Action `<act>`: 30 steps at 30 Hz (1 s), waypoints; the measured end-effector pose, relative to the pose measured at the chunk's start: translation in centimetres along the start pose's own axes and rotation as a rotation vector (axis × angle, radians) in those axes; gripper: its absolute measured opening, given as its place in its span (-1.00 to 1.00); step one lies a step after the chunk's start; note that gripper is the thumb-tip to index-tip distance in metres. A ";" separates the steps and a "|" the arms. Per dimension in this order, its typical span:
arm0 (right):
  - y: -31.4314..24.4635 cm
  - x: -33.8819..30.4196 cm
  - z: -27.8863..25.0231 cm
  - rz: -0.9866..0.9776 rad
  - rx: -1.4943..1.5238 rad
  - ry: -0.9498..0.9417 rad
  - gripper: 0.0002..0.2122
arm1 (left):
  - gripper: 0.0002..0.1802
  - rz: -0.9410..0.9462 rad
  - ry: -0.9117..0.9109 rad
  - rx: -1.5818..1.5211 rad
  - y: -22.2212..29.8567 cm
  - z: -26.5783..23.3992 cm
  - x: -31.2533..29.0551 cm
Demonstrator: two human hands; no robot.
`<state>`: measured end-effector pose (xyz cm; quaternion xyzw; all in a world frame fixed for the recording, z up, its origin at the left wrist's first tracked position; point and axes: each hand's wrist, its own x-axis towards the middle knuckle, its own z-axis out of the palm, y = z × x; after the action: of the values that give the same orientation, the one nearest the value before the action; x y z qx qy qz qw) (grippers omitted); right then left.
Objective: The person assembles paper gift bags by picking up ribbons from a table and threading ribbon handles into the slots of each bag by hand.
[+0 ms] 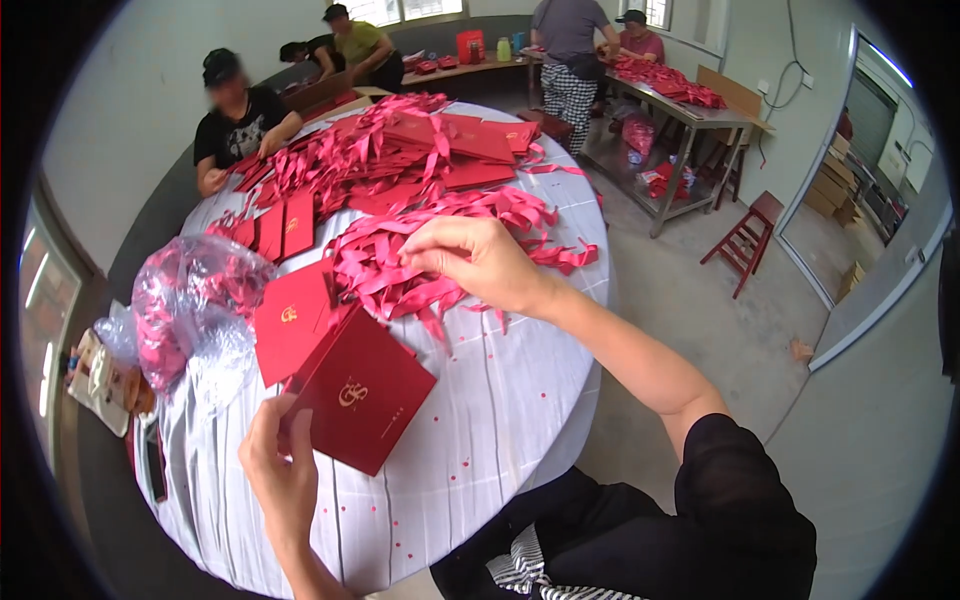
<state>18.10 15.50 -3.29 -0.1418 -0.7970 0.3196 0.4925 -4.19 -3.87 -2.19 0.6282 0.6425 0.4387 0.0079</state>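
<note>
My left hand (278,455) grips a flat red card folder (372,392) by its lower left edge, thumb on the front. The folder is tilted, with a gold emblem on its face. Just behind it lie more red folders (293,312), one also with a gold emblem. Over a tangled heap of pinkish-red ribbons (385,285), my right hand (480,262) is closed in a pinch. Whether a ribbon end sits between its fingertips is not clear. Farther back, a larger pile of red folders (455,140) carries loose ribbons on top.
A clear plastic bag (200,300) of red pieces stands at the left of the round, white-covered table (500,400). A person (240,125) works across it. Other people work at the back, by a metal table (690,110). A red stool (748,240) stands at right.
</note>
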 end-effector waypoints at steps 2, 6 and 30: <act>-2.1 1.1 1.6 0.074 0.327 -0.026 -0.86 | -0.94 -0.034 0.024 -0.035 -0.4 -0.2 0.1; -7.5 1.5 4.7 0.253 0.409 -0.160 -0.79 | -0.88 -0.141 -0.009 -0.168 -2.6 -0.5 0.2; -6.2 -2.7 13.6 0.123 -0.128 -0.149 -0.87 | -0.85 -0.310 -0.146 -0.625 -3.9 -0.7 -0.4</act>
<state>8.04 4.27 -5.37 -0.1974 -0.8400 0.3071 0.4014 -7.59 -3.94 -4.21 0.5203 0.5628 0.5616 0.3117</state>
